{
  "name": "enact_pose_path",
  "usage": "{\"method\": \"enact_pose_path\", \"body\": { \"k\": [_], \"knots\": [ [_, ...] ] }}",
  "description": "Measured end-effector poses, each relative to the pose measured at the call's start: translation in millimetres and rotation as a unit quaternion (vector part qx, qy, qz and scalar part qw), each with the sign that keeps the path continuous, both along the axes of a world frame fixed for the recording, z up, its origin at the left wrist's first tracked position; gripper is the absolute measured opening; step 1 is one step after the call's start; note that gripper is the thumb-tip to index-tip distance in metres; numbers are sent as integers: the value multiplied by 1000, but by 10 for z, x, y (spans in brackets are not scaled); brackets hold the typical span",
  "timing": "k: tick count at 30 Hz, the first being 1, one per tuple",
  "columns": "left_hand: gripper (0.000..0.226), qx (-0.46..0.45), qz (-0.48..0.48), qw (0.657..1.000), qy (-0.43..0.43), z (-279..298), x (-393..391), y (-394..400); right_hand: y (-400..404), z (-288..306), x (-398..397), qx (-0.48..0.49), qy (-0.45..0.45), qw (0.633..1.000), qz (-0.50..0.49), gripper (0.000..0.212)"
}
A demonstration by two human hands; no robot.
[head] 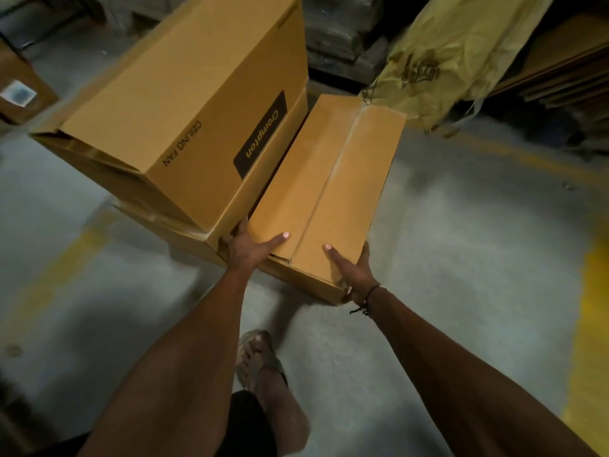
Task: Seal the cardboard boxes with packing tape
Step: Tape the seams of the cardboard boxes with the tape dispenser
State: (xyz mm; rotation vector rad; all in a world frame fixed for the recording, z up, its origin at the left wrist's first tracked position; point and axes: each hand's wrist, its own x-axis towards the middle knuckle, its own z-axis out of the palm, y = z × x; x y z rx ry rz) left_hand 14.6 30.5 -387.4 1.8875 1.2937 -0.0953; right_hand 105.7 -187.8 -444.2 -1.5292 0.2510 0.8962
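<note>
**Cardboard in both hands: a taped box on the move**

Cardboard fills our grip: we hold the long box (324,192) at its near end, and it runs away from our fingers toward a yellow sack (461,54) at its far end. Our left hand (245,249) clasps the near left corner, thumb laid flat on the top flap, the other fingers tucked down between this box and the stacked boxes (184,127) that stand just left of them. Our right hand (354,275) grips the near right corner, thumb straight on the top, the remaining fingers curled round the side wall (their tips are out of sight).

A pale strip of tape (333,173) runs along the centre seam ahead of our thumbs, so we judge this box sealed and the step in hand to be shifting it, either setting it down beside the stack or carrying it off; we cannot tell which. No tape roll shows near our fingers.

Next we would need a level carry, keeping the left fingers from being pinched against the stack, then an unsealed box and the tape.
</note>
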Motion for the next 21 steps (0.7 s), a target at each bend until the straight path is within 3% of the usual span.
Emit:
{"method": "enact_pose_path", "body": {
  "k": [7,10,15,21],
  "knots": [
    [121,-73,3,996,-60,-3,24,-367,-584,189,65,-14,-38,998,37,119],
    [121,-57,-7,994,-89,87,-5,-841,-1041,426,9,-32,-39,998,33,106],
    [108,-31,-89,993,-72,345,20,-1761,-2082,738,-329,-68,-20,997,-7,111],
    [107,-16,-191,979,-68,820,143,-2961,-3254,989,-752,-69,-27,987,-141,121]
  ]
}}
